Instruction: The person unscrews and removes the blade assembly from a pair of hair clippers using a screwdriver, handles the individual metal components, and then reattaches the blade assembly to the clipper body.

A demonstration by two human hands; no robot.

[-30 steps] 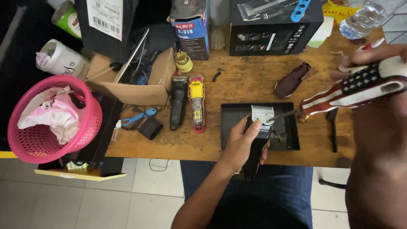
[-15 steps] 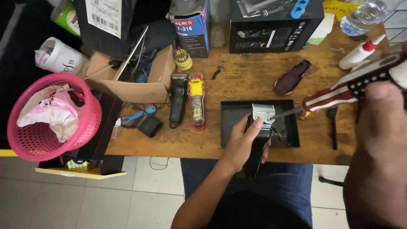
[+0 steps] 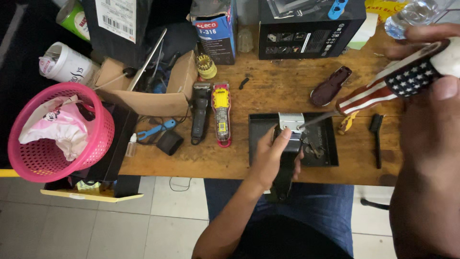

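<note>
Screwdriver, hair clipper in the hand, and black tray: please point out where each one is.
screwdriver (image 3: 383, 88), head view, on the striped part of its handle.
hair clipper (image 3: 291, 121), head view, on its silver blade head.
black tray (image 3: 327, 139), head view, on the bare right part of its floor.

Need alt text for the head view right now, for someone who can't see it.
Left hand grips a black hair clipper over a black tray; right hand sets a striped-handled screwdriver at its blade. More clippers lie on the wooden bench.

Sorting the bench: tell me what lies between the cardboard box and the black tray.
Head view: two clippers, one black, one yellow, lie between box and tray.
</note>
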